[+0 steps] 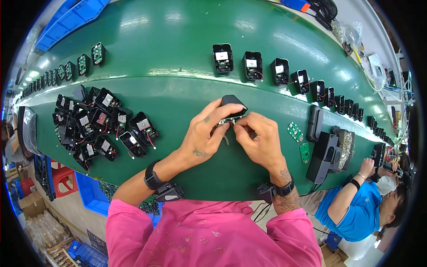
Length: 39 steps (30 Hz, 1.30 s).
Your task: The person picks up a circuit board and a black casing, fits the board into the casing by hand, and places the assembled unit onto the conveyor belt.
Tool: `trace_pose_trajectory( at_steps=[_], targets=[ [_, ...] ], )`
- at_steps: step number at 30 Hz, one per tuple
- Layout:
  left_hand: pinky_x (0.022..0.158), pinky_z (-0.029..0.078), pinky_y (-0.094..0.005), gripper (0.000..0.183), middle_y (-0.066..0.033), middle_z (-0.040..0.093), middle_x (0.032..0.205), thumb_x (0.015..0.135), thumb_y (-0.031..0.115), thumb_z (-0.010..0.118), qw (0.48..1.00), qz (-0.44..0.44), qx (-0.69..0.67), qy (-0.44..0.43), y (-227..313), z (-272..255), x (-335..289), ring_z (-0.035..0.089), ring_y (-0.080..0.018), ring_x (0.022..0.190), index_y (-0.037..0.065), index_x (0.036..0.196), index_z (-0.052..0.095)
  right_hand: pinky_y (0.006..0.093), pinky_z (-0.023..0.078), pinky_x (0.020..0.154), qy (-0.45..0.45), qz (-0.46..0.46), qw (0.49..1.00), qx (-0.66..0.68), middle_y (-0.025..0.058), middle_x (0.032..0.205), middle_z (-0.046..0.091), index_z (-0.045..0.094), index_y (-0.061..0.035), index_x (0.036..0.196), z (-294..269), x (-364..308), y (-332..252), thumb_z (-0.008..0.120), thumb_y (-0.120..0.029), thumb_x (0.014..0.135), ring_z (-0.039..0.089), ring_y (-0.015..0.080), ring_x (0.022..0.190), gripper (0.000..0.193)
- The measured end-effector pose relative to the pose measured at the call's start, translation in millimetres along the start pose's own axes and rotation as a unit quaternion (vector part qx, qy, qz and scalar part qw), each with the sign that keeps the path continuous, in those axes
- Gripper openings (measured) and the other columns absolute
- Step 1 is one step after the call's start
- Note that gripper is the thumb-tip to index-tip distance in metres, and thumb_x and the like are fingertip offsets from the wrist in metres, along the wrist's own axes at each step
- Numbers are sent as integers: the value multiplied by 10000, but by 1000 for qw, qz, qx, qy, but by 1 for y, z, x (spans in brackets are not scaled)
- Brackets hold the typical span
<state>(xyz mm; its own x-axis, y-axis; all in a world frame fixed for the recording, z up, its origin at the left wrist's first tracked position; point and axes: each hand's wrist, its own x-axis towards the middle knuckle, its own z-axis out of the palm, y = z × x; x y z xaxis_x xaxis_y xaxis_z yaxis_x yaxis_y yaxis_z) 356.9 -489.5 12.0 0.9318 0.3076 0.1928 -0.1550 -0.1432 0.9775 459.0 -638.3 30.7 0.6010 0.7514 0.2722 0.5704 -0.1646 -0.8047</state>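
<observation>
The left hand [202,133] wraps its fingers around a black box-shaped plastic housing [232,101] above the glossy green desk [213,178]; the right hand [261,133] bunches its fingers at the opening, their grip unclear.

Black case [232,101] in left hand [205,129]: inside mostly covered by fingers. Right hand [260,135]: thumb and forefinger mask own contact point; cannot tell what they pinch. Heaped cases [83,121] at left: overlapping, lower ones largely buried. Far cases in left row [54,78] and right row [377,129]: too small for detail. Blue bin [71,23]: cut off by top edge. Pink shirt [207,231]: cut off by bottom edge. Blue tray [91,196]: partly behind sleeve and table edge.
</observation>
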Motion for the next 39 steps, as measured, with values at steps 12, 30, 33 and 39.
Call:
trace_pose_trajectory(
  at_steps=[12, 30, 33, 39],
  targets=[
    [756, 571, -395, 521, -226, 599, 1208, 831, -135, 576, 987, 94, 127, 26, 5, 4, -5, 674, -375, 935, 102, 1295, 586, 387, 474, 585, -44, -89, 994, -49, 131, 784, 616, 631, 8, 880, -10, 1, -2, 660, -11, 856, 620, 322, 680, 42],
    [666, 542, -223, 481, -90, 657, 1156, 915, -65, 587, 997, -53, -47, -14, 7, 6, -9, 676, -108, 885, 39, 1379, 513, 409, 451, 584, -101, -60, 991, -59, 124, 741, 581, 636, -11, 866, -23, 1, -6, 665, -26, 845, 601, 328, 676, 39],
    [628, 500, -254, 515, -104, 607, 1198, 870, -108, 557, 998, -51, -40, -11, 9, 8, -10, 608, -104, 775, 80, 1350, 552, 411, 457, 593, -102, -59, 992, -53, 128, 749, 594, 639, -10, 862, -24, 0, -6, 666, -26, 839, 606, 333, 682, 40],
    [623, 525, -282, 535, -159, 619, 1180, 839, -124, 563, 998, 38, 47, -1, 9, 8, -6, 654, -197, 743, 97, 1327, 581, 417, 467, 601, -94, -65, 992, -46, 132, 761, 610, 642, -8, 864, -24, 0, -4, 666, -24, 837, 615, 342, 686, 39]
  ],
)
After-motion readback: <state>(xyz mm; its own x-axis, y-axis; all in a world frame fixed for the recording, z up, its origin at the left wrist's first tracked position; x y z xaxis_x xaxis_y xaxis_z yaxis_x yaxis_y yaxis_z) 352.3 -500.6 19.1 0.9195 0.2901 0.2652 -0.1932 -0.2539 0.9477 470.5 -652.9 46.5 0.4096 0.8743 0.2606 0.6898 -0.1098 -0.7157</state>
